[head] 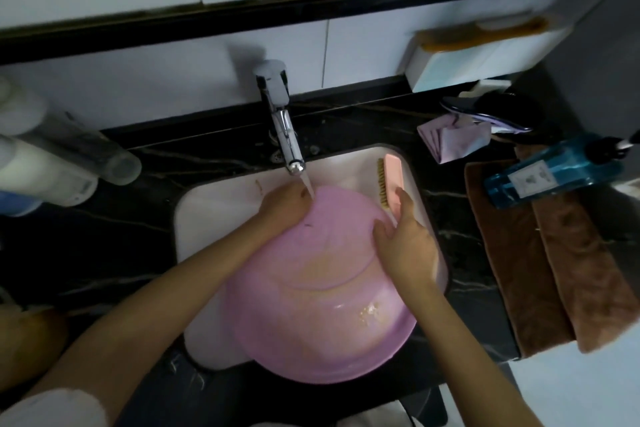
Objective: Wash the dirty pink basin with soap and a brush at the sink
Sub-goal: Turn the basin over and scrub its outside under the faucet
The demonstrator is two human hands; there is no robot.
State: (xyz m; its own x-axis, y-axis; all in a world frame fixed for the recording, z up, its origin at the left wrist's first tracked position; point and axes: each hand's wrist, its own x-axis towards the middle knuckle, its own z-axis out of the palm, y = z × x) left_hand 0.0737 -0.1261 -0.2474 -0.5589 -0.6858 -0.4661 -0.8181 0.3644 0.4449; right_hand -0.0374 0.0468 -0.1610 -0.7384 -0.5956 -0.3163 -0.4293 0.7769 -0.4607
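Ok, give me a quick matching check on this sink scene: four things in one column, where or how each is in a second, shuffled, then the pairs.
1. brush
2. tap
3. blue bottle
4. pink cloth

A. crumpled on the dark counter behind the sink
B. held by the right hand at the basin rim
C. on the brown towel
D. running water onto the basin

Pairs: 1-B, 2-D, 3-C, 4-A.

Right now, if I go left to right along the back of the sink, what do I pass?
You pass white bottles → tap → brush → pink cloth → blue bottle.
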